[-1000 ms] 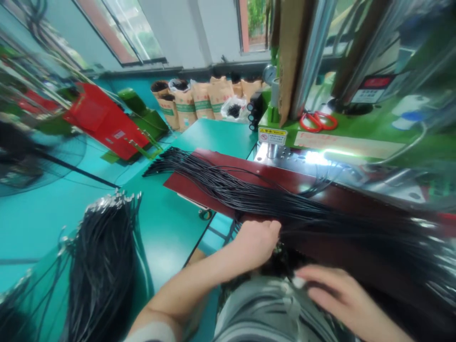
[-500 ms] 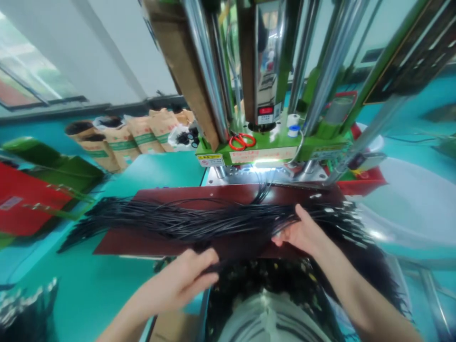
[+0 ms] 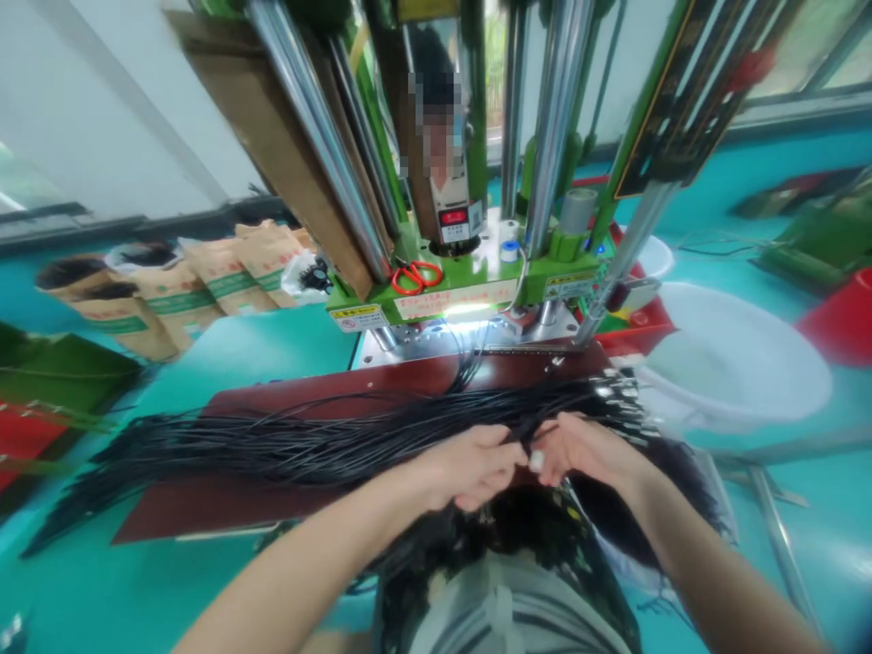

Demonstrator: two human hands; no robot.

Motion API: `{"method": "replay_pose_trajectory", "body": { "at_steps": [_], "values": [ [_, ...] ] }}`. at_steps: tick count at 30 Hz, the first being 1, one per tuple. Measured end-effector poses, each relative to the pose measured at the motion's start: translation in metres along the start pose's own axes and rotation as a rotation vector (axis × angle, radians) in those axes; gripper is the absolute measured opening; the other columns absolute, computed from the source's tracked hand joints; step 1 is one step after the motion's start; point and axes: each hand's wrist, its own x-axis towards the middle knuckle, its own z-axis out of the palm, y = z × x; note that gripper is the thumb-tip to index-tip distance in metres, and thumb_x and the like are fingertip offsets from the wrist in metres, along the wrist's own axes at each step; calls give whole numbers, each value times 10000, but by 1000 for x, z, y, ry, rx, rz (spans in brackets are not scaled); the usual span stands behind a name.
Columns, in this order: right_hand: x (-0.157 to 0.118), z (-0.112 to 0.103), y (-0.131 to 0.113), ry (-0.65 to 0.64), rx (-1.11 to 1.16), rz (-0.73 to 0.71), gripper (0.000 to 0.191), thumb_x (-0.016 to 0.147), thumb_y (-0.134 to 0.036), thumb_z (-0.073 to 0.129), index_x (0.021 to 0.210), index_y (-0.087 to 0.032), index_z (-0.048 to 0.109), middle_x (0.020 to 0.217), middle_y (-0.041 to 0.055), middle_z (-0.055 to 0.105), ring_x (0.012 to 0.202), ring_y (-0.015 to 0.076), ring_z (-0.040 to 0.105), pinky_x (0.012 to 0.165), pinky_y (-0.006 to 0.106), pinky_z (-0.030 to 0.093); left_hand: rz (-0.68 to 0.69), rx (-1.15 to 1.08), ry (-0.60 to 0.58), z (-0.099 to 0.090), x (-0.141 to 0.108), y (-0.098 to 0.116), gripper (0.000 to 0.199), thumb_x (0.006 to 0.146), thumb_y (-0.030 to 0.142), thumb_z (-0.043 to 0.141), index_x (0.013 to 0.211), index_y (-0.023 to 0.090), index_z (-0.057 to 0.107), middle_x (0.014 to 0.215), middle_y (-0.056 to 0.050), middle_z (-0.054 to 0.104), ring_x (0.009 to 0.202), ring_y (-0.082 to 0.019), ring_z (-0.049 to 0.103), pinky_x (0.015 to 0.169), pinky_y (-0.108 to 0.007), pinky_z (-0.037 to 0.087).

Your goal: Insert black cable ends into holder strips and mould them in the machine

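Observation:
A long bundle of thin black cables point(image 3: 292, 440) lies across the dark red board, its silvery tips point(image 3: 623, 395) at the right end. A black strap point(image 3: 523, 427) sits around the bundle near that end. My left hand point(image 3: 477, 465) is closed on the strap at the bundle's front edge. Close beside it, my right hand point(image 3: 579, 451) pinches at the same strap, fingertips almost touching the left ones. A small white spot shows at the right fingertips; what it is I cannot make out. The fingers hide part of the strap.
Behind the bundle stands a green press machine point(image 3: 422, 304) with steel columns, red-handled scissors point(image 3: 415, 277) on its ledge. Several cables run from the bundle toward its lit base. A white tub point(image 3: 742, 363) and red bin point(image 3: 633, 331) stand right; paper sacks point(image 3: 170, 300) stand back left.
My left hand has moved right and up to the bundle, bringing the strap end beside my right hand. The camera view has shifted right.

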Motion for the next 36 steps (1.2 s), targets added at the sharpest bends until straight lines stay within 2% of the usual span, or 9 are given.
{"method": "replay_pose_trajectory", "body": {
  "at_steps": [8, 12, 18, 21, 23, 25, 31, 34, 36],
  "values": [
    [-27, -18, -9, -12, 61, -42, 717, 825, -678, 250, 582, -109, 611, 462, 84, 611, 382, 144, 583, 381, 203, 403, 130, 677, -16, -42, -29, 70, 326, 810, 426, 511, 684, 133, 576, 487, 53, 377, 405, -36, 316, 347, -133, 211],
    [-30, -19, -4, -84, 79, -151, 751, 795, -720, 247, 565, -109, 619, 433, 83, 599, 336, 144, 554, 330, 205, 382, 185, 477, -47, -60, -24, 82, 355, 798, 456, 529, 669, 128, 572, 384, 75, 297, 309, -27, 213, 294, -142, 131],
    [-45, -10, 1, -264, 9, -403, 702, 676, -779, 408, 774, -128, 652, 473, 70, 626, 376, 181, 588, 361, 244, 450, 297, 72, -357, -87, -3, 73, 427, 724, 503, 588, 524, 135, 506, 329, 93, 181, 259, -22, 140, 251, -146, 110],
    [-57, 36, -10, -138, -460, -569, 410, 846, -482, 478, 1024, -141, 620, 867, 126, 705, 793, 215, 673, 720, 337, 533, 396, 13, -394, -84, 4, 68, 445, 731, 511, 574, 511, 129, 510, 304, 88, 179, 238, -29, 161, 249, -149, 129],
    [-55, 68, -17, -38, -1004, -819, 302, 880, -230, 455, 1136, -128, 580, 1178, 147, 598, 1152, 219, 508, 984, 389, 387, 382, 35, -355, -77, 3, 68, 406, 759, 467, 566, 560, 112, 550, 317, 81, 219, 246, -25, 174, 259, -145, 134],
    [-38, 85, -18, 69, -1405, -991, 353, 873, -152, 424, 1206, -107, 532, 1272, 135, 531, 1281, 214, 349, 1069, 408, 270, 348, 87, -314, -72, -3, 68, 360, 787, 420, 553, 633, 96, 589, 344, 72, 268, 262, -20, 184, 267, -140, 131],
    [41, 39, 13, 661, -1738, -605, 580, 815, -425, 535, 1266, -66, 471, 1305, 209, 473, 1273, 310, 344, 1050, 478, 275, 643, 126, -253, -76, -48, 69, 340, 827, 401, 501, 632, 131, 571, 378, 65, 271, 295, -33, 209, 298, -159, 176],
    [49, 32, 17, 653, -1625, -549, 602, 787, -413, 568, 1270, -69, 468, 1338, 228, 426, 1308, 342, 263, 1068, 522, 190, 736, 93, -182, -74, -65, 65, 344, 824, 414, 505, 602, 154, 541, 377, 76, 224, 296, -41, 219, 317, -167, 209],
    [40, 44, 11, 479, -1364, -570, 650, 745, -393, 623, 1303, -116, 435, 1368, 200, 400, 1318, 326, 245, 1070, 524, 174, 669, 71, -80, -65, -67, 58, 351, 798, 449, 535, 597, 162, 506, 391, 82, 225, 301, -37, 203, 311, -160, 184]
  ]
}}
